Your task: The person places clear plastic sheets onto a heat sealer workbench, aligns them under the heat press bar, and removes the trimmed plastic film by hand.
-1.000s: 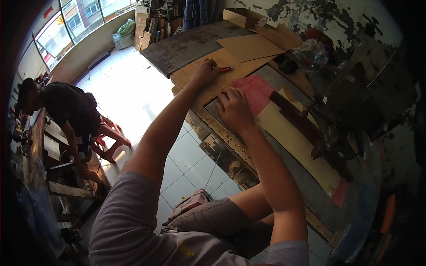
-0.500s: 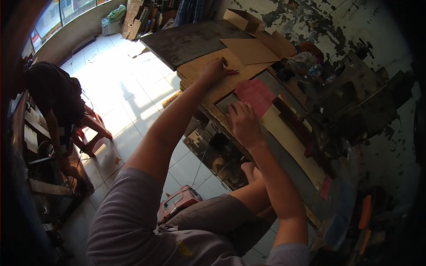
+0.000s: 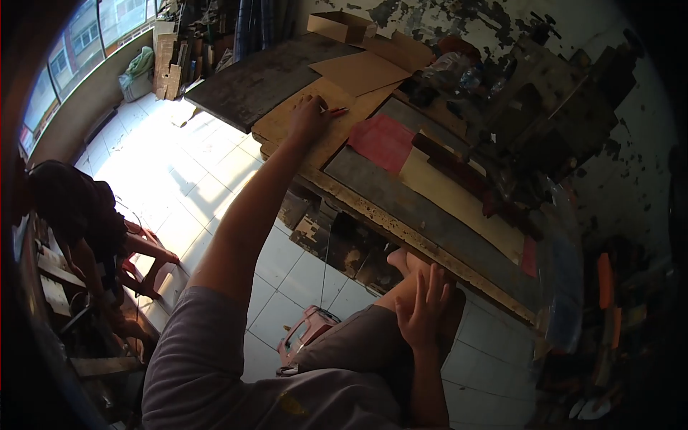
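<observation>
My left hand (image 3: pixel 309 118) rests on the wooden board at the far end of the bench (image 3: pixel 283 129), its fingers curled. A slim red object (image 3: pixel 335 112) sticks out at the fingertips; its kind is too small to make out. My right hand (image 3: pixel 423 308) is raised above my knee, off the bench edge, fingers spread and holding nothing. Pink-red sheet material (image 3: pixel 383 143) lies on the dark bench surface, beside a long pale yellow strip (image 3: pixel 459 204). A dark reddish-brown bar (image 3: pixel 459 168) lies along the strip.
Folded cardboard (image 3: pixel 362 72) and an open cardboard box (image 3: pixel 340 29) are at the bench's far end. Dark machinery (image 3: pixel 566 107) stands against the peeling wall. A pink case (image 3: pixel 312 326) is on the tiled floor. Another person (image 3: pixel 75 208) bends over at the left.
My right hand has left the bench near the pink-red sheet and dropped back over my knee, its fingers opening. The left hand stays on the board. The view has shifted right.
</observation>
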Motion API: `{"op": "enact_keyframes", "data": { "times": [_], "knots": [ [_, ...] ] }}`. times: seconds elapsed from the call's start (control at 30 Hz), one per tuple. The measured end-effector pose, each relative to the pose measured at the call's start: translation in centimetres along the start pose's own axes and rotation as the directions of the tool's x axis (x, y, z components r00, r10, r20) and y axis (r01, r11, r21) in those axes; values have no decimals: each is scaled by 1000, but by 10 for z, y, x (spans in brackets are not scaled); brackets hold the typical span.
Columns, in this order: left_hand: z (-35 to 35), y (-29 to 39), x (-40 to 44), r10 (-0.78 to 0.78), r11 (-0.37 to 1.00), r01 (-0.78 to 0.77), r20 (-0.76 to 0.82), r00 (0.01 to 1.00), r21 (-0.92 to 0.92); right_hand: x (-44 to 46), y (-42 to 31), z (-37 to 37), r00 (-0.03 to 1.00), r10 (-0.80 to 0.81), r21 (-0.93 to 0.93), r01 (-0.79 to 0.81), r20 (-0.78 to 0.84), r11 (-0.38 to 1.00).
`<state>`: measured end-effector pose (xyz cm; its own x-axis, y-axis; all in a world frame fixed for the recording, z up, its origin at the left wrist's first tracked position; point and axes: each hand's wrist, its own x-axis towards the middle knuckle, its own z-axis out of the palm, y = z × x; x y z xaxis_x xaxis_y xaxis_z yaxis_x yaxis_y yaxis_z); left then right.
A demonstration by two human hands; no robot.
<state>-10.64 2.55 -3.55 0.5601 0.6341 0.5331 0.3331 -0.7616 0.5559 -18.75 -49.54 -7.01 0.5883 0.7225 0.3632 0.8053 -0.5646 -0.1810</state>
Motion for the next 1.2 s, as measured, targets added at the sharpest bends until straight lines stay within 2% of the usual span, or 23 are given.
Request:
{"op": "enact_keyframes", "data": {
  "times": [0.07, 0.17, 0.3, 0.43, 0.53, 0.67, 0.97, 1.2],
  "knots": [
    [3, -1, -3, 26, 999, -25, -20, 999, 42, -23, 13, -10, 991, 119, -15, -120, -54, 993],
    [4, -2, -2, 42, 997, -43, 10, 999, 68, -35, 20, -41, 969, 245, -107, -247, -31, 963],
    [7, -2, -2, 45, 996, -45, -2, 999, 77, -45, 60, -38, 939, 261, -37, -276, -223, 960],
    [8, -3, -3, 76, 992, -74, -16, 997, 103, -39, 109, -35, 860, 293, -24, -333, -417, 943],
    [6, 3, -5, 75, 987, -71, -23, 997, 144, -39, 144, -24, 823, 345, -119, -438, -450, 891],
    [4, 7, -8, 108, 980, -101, -31, 994, 169, -42, 166, -3, 800, 213, -152, -353, -561, 923],
    [9, 8, -7, 93, 976, -83, -38, 995, 202, -56, 186, 13, 813, 205, -100, -306, -544, 947],
    [9, 11, -6, 74, 973, -60, -55, 996, 225, -57, 209, 37, 784, 108, -158, -254, -611, 954]
  ]
}}
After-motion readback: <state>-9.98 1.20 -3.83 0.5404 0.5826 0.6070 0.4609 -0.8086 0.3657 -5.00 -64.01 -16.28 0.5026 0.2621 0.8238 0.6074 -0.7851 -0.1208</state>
